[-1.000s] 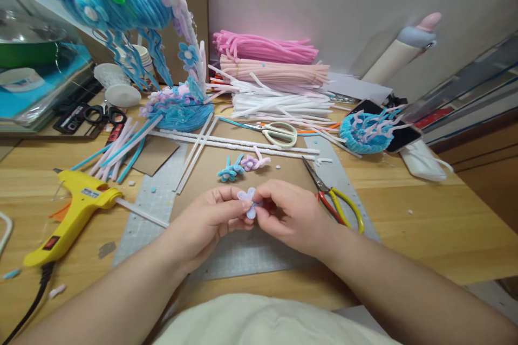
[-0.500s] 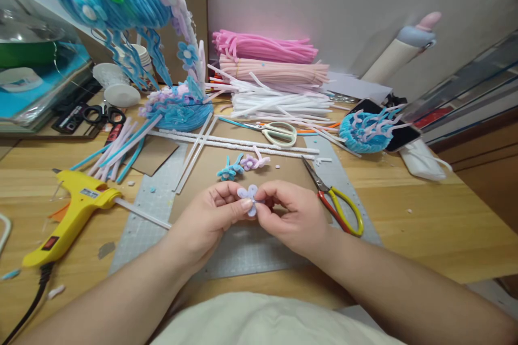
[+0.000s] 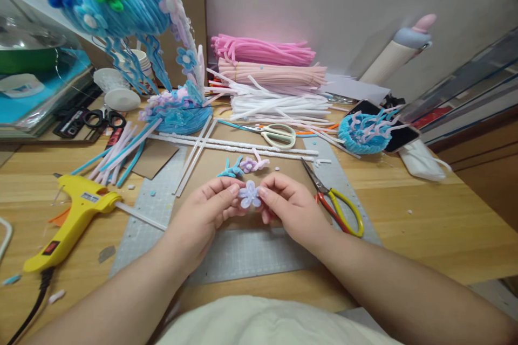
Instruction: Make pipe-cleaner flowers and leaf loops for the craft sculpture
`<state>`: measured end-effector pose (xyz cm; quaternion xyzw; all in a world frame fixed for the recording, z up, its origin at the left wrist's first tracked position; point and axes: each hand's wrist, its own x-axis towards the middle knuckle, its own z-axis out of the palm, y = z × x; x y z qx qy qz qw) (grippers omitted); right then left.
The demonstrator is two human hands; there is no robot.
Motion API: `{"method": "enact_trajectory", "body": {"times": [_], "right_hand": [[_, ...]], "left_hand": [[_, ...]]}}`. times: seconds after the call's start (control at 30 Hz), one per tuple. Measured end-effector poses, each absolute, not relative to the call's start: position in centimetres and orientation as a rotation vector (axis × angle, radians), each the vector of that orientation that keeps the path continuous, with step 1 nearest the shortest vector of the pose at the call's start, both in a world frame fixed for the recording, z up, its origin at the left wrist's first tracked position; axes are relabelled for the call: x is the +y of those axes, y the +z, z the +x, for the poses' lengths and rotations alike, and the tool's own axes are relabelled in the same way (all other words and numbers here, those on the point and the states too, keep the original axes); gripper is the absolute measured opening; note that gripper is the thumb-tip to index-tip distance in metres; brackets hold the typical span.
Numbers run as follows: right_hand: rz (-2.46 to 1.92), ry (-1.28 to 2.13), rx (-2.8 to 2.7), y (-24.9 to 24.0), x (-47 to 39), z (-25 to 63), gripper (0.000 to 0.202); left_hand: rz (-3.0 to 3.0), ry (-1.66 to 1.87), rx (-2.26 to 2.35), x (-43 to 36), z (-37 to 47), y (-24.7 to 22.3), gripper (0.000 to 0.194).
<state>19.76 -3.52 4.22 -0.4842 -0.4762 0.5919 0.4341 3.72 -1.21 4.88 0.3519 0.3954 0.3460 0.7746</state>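
Note:
A small pale lilac pipe-cleaner flower [image 3: 250,195] with several petals is held up between both hands. My left hand [image 3: 208,205] pinches a petal on its left side with thumb and forefinger. On the opposite side, my right hand [image 3: 288,206] grips another petal, its remaining fingers curled underneath. Just beyond the hands, a blue pipe-cleaner piece [image 3: 230,167] and a pink-purple flower piece [image 3: 254,161] lie on brown cardboard [image 3: 202,172]. Scissors with red and yellow handles [image 3: 340,207] rest to the right of my right hand.
A yellow glue gun [image 3: 73,221] lies at the left, its clear stick pointing toward my left forearm. Pale-handled scissors [image 3: 279,136] and white pipe cleaners [image 3: 279,105] sit further back. A tall blue flowered decoration [image 3: 178,113] stands back left; a blue woven piece [image 3: 364,132] sits at the right.
The lilac flower has been turned so its face shows more fully. My fingers have shifted from its middle to petals on opposite sides.

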Motion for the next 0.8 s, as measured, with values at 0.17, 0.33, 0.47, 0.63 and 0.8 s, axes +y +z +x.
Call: {"method": "enact_trajectory", "body": {"times": [0.17, 0.33, 0.47, 0.63, 0.8], "right_hand": [[-1.137, 1.554, -1.125, 4.18, -3.60, 19.23, 0.023], [-1.141, 1.486, -1.119, 4.14, -3.60, 19.14, 0.019], [-1.116, 1.523, -1.071, 4.13, -3.55, 19.26, 0.017], [-1.127, 1.654, -0.951, 4.00, -3.55, 19.42, 0.020], [-1.073, 1.787, -0.791, 3.59, -3.44, 19.57, 0.023]], "left_hand": [[0.842, 0.720, 0.888, -1.38, 3.84, 4.71, 0.018], [0.910, 0.782, 0.968, -1.49, 4.03, 4.96, 0.017], [0.994, 0.830, 1.018, -1.61, 4.03, 4.86, 0.016], [0.934, 0.767, 0.962, -1.66, 4.00, 4.94, 0.017], [0.931, 0.684, 0.911, -1.57, 3.98, 5.25, 0.019]]}}
